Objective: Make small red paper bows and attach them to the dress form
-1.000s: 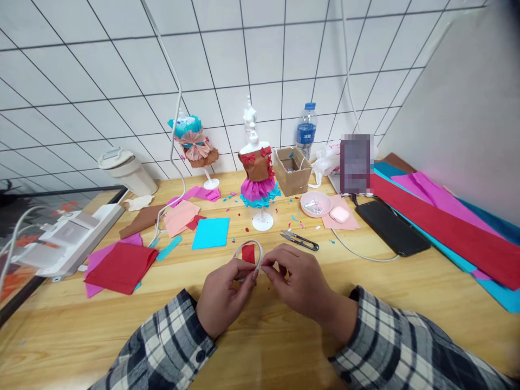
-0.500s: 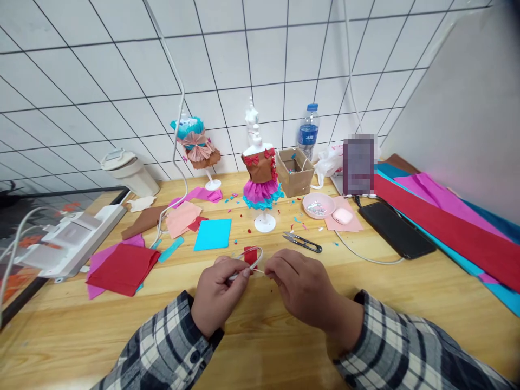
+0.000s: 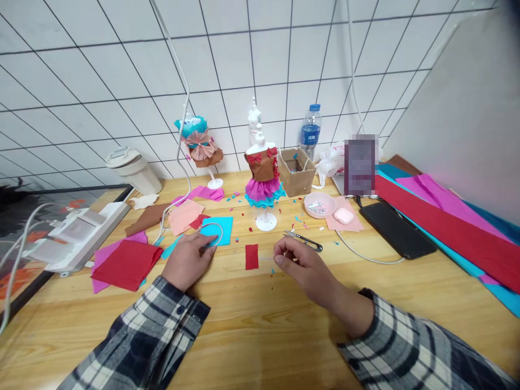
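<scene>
My left hand point(image 3: 190, 260) is over the near left corner of a square of bright blue crepe paper point(image 3: 221, 225). Its fingers close on the edge of a thin white ring, a narrow roll of tape point(image 3: 222, 234), at the paper. My right hand point(image 3: 303, 265) pinches one end of a short, thin whitish strip of tape point(image 3: 266, 258), which stretches left toward a small red paper rectangle point(image 3: 252, 257) lying flat on the table. Just behind the right hand lie black thread snips point(image 3: 304, 240), partly covered by the fingers.
A small dress form point(image 3: 262, 173) in a brown, magenta and blue paper dress stands ahead. Around it are a cardboard box point(image 3: 298, 176), a pink bowl point(image 3: 320, 206), a water bottle point(image 3: 311, 132) and a black phone point(image 3: 398, 228). Folded red paper point(image 3: 127, 264) lies left.
My left hand has moved left with the tape roll, down to the blue paper. A strip now hangs from my right hand, apart from the roll. The red rectangle is uncovered.
</scene>
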`<state>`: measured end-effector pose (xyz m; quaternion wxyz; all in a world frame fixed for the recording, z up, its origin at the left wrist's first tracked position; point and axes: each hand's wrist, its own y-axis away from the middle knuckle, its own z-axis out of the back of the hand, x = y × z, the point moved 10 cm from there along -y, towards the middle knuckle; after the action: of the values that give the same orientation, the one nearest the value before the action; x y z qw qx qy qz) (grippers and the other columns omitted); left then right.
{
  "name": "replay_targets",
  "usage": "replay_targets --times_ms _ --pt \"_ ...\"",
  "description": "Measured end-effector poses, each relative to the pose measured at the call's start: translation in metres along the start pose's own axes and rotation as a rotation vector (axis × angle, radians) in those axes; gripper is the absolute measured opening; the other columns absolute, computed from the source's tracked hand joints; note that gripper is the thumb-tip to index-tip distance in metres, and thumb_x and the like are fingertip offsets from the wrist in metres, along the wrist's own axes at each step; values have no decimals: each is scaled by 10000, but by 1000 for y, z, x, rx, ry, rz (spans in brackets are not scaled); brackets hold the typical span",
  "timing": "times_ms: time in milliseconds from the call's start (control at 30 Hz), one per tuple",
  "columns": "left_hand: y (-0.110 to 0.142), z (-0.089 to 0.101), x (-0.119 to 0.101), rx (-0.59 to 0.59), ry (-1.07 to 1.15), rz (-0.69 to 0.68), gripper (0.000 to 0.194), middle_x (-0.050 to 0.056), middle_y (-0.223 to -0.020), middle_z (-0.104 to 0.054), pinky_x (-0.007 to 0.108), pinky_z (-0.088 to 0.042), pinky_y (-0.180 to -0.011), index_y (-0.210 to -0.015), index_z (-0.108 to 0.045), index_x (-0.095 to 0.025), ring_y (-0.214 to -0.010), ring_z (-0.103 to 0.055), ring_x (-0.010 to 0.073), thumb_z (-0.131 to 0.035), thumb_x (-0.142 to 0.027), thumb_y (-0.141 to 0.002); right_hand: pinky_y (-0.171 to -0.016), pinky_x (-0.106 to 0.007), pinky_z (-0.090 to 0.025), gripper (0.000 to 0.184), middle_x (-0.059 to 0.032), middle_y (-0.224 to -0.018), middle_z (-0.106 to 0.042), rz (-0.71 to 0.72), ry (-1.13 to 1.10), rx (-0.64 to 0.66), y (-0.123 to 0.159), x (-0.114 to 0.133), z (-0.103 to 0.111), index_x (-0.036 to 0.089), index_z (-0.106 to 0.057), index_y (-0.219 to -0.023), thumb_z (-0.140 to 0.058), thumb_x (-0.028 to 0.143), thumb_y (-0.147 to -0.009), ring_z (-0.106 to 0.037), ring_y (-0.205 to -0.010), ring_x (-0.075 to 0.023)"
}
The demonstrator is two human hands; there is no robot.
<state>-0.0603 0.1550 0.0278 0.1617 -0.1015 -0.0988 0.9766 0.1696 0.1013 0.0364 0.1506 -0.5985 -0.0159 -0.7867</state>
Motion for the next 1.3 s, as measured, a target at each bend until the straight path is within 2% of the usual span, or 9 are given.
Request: replay_targets --times_ms 133,267,400,633,733,833,933,1000,1300 --pt "10 33 -24 -220 15 72 340 93 -1039 -614 466 -352 -908 -1054 -659 -227 -1024 -515 297 -539 -435 -812 -494 -205 -351 81 34 -651 -523 -35 33 48 0 -4 -6 186 -534 -731 -522 191 -811 -433 -545 -92" --pt "22 15 -91 61 358 -139 315 51 -956 -610 401 -379 -846 -886 -687 -257 -943 -526 237 -442 -454 -874 -508 -210 -338 69 38 -646 -540 -15 188 65 1 -5 -10 189 -561 -716 -543 162 -777 -447 -566 -101" --pt "31 2 -120 139 460 -128 285 49 -900 -605 371 -393 -788 -800 -674 -231 -886 -521 221 -506 -456 -853 -522 -218 -333 66 37 -653 -556 -27 244 80 2 -9 -14 190 -569 -716 -549 141 -754 -452 -571 -103" --pt "32 4 -125 124 463 -154 256 33 -799 -599 349 -386 -731 -728 -701 -241 -811 -518 196 -530 -376 -862 -527 -223 -352 47 38 -644 -563 -98 200 68 1 -15 -13 188 -587 -719 -558 167 -751 -468 -567 -104" --pt "32 4 -123 115 543 -142 272 34 -780 -606 344 -404 -741 -710 -718 -242 -805 -531 192 -531 -368 -862 -512 -228 -382 197 44 -717 -569 -119 146 -56 0 -17 3 199 -594 -952 -575 179 -756 -442 -497 -84" --pt "31 -1 -112 109 653 -34 251 44 -881 -640 355 -422 -817 -810 -741 -257 -891 -554 205 -521 -359 -871 -558 -255 -421 296 22 -785 -577 49 268 -198 2 4 20 215 -566 -1071 -593 189 -777 -480 -531 -99" --pt "30 -5 -108 116 740 8 262 58 -1008 -639 371 -416 -895 -969 -722 -253 -990 -548 221 -493 -348 -885 -697 -290 -443 123 -28 -841 -621 330 463 -133 12 34 6 225 -634 -944 -559 205 -848 -570 -760 -164" --pt "31 -5 -110 119 774 -16 270 64 -1043 -627 374 -411 -914 -1019 -705 -239 -1015 -538 225 -494 -339 -883 -748 -301 -442 146 -39 -890 -643 424 553 -66 18 42 -7 233 -646 -973 -528 219 -888 -577 -829 -178" --pt "37 1 -126 117 717 -128 250 46 -1037 -607 370 -394 -886 -1041 -682 -251 -1005 -507 219 -485 -280 -889 -759 -286 -441 201 -20 -905 -665 425 713 3 20 36 -21 241 -651 -997 -464 287 -939 -585 -834 -162"
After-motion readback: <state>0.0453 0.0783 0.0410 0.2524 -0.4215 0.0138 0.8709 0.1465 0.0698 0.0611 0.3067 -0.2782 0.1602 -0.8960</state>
